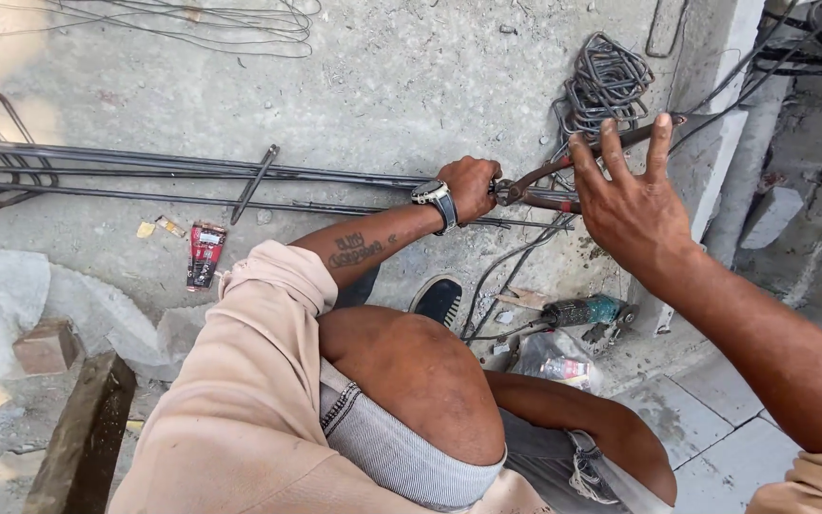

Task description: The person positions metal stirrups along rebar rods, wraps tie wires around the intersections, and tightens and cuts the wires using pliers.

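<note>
On the concrete floor (382, 86), long dark rebar (145, 162) lies in a bundle running left to right, thin and rust-grey, with a short loose bar (255, 183) resting across it at a slant. Seen from the head camera, the left hand (469, 187), wearing a wristwatch (436, 202), is closed in a fist around the rebar's end, just beside the cutter's jaws. The right hand (626, 195) presses its palm on the cutter (563, 181), fingers spread wide and straight, not wrapped around the handles; the tool has reddish-brown handles, slightly parted, reaching up to the right. Behind it a stack of bent stirrups (604, 84) leans against a block. Near the black shoe (439, 298) lies a teal angle grinder (587, 312).
</note>
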